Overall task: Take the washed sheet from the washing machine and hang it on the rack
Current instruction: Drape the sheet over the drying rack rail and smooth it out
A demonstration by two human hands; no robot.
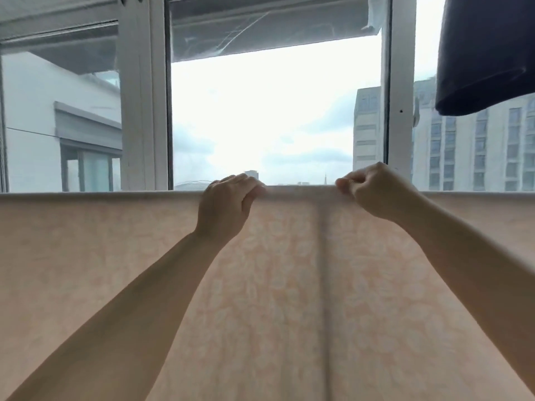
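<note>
A pale peach sheet (pixel 278 285) with a faint flower pattern hangs in front of me, draped over a horizontal rack bar that it hides. Its top fold runs straight across the view at mid height. A vertical crease runs down its middle. My left hand (pixel 225 205) grips the top fold just left of centre, fingers curled over the edge. My right hand (pixel 373 189) pinches the same fold a little right of centre, fingers bunched into a fist. Both arms reach up and forward.
Behind the sheet stands a white-framed window (pixel 157 111) with sky and tall buildings outside. A dark blue garment (pixel 486 53) hangs at the upper right, above the sheet's top edge.
</note>
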